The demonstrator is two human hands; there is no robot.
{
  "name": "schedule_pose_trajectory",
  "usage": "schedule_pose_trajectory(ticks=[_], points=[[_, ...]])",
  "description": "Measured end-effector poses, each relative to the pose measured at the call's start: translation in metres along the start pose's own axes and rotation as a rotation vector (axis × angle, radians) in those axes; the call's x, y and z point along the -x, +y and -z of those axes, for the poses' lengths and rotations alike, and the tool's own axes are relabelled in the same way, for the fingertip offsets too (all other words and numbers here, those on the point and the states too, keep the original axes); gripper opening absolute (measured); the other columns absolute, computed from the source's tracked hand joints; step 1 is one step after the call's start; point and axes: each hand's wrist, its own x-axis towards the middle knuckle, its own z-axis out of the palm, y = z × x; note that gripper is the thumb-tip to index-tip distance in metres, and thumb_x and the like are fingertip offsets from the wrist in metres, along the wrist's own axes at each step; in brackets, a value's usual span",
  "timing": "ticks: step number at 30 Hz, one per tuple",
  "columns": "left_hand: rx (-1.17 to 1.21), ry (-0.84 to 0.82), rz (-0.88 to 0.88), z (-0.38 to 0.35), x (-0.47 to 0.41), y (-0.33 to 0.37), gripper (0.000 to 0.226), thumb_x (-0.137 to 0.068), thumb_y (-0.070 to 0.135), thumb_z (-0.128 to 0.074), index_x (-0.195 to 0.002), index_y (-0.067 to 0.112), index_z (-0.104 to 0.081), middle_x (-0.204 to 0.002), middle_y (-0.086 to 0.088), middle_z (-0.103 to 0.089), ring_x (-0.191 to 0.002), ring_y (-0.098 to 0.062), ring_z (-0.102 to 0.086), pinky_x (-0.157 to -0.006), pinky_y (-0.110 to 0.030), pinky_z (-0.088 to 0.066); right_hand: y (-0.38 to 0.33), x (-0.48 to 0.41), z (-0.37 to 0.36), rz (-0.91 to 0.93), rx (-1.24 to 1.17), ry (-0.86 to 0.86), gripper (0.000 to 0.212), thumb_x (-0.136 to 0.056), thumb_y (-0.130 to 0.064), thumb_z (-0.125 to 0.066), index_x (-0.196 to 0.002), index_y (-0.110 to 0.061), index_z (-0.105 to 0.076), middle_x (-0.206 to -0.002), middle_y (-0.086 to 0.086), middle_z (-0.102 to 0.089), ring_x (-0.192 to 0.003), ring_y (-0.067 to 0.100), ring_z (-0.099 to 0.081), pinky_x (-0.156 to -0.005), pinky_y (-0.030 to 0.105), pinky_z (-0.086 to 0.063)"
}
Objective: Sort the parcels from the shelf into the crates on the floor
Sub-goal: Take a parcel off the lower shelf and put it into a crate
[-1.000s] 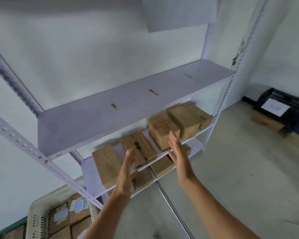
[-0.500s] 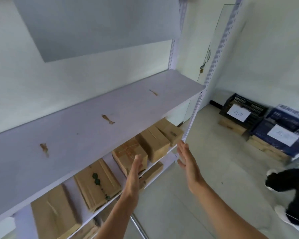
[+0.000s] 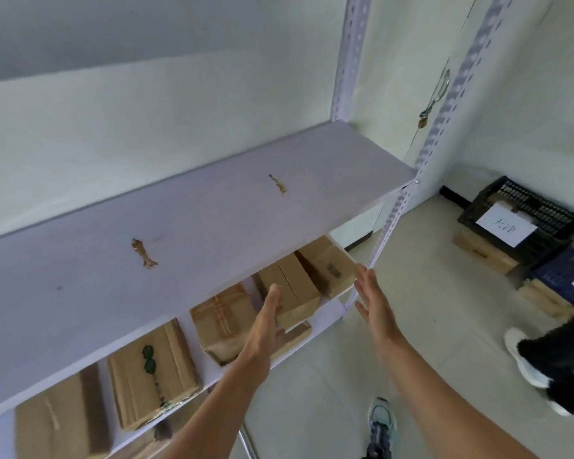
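Left grip, fingers straight, overlaps the front of a plain brown cardboard parcel (contact unclear) on the lower tier of the white metal shelf; right grip, likewise spread, hovers just beside.

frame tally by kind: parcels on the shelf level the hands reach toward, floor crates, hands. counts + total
Parcels: 5
Crates (black crate, blue crate): 2
Hands (left hand, right hand): 2
Total: 9
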Motion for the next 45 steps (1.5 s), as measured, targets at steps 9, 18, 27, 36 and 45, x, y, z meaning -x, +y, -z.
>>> schedule_pose_trajectory(ticks=[9,18,27,36,45], points=[[0.017,0.153,0.122,-0.144,-0.121,0.004,0.089,-0.096,0.082,-0.029,-0.170,0.032,-0.030,-0.178,0.002,-0.028,-0.162,-0.025,-0.029,-0.127,-0.050,-0.025,0.020,-0.157,0.105,-0.151,0.106,-0.206,0.094,-0.083,-0.083,-0.033,-0.164,-0.035,-0.033,-0.172,-0.011,-0.030,-0.159,0.015,-0.028,-0.128,0.044,-0.021],[0.078,0.292,0.161,-0.176,-0.216,-0.019,0.081,-0.105,0.077,-0.022,-0.171,0.030,-0.026,-0.179,0.001,-0.024,-0.165,-0.022,-0.021,-0.132,-0.060,-0.018,0.044,-0.273,0.130,-0.209,0.280,-0.338,0.067,-0.111,-0.061,-0.028,-0.169,-0.028,-0.024,-0.175,-0.011,-0.023,-0.161,0.011,-0.023,-0.133,0.046,-0.016],[0.112,0.400,0.298,-0.145,-0.325,-0.060,0.080,-0.109,0.071,-0.030,-0.173,0.025,-0.021,-0.181,-0.007,-0.017,-0.165,-0.033,-0.020,-0.131,-0.061,-0.022,0.101,-0.368,0.087,-0.330,0.435,-0.372,0.070,-0.110,-0.064,-0.024,-0.168,-0.025,-0.024,-0.176,0.000,-0.021,-0.162,0.023,-0.021,-0.128,0.042,-0.018],[0.303,0.397,0.274,-0.133,-0.386,-0.093,0.071,-0.111,0.067,-0.026,-0.166,0.023,-0.038,-0.171,-0.007,-0.042,-0.156,-0.028,-0.039,-0.110,-0.038,-0.034,0.142,-0.428,0.053,-0.494,0.429,-0.342,0.086,-0.099,-0.081,-0.031,-0.160,-0.022,-0.045,-0.159,0.008,-0.053,-0.142,0.028,-0.053,-0.115,0.049,-0.045],[0.245,0.549,0.079,-0.128,-0.380,-0.081,0.070,-0.113,0.065,-0.023,-0.158,0.018,-0.049,-0.062,0.033,-0.066,-0.055,0.016,-0.065,-0.052,-0.019,-0.050,0.134,-0.416,0.067,-0.299,0.029,-0.165,0.053,-0.112,-0.058,-0.033,-0.099,-0.018,-0.066,-0.076,-0.012,-0.078,-0.067,0.005,-0.075,-0.055,0.021,-0.056]])
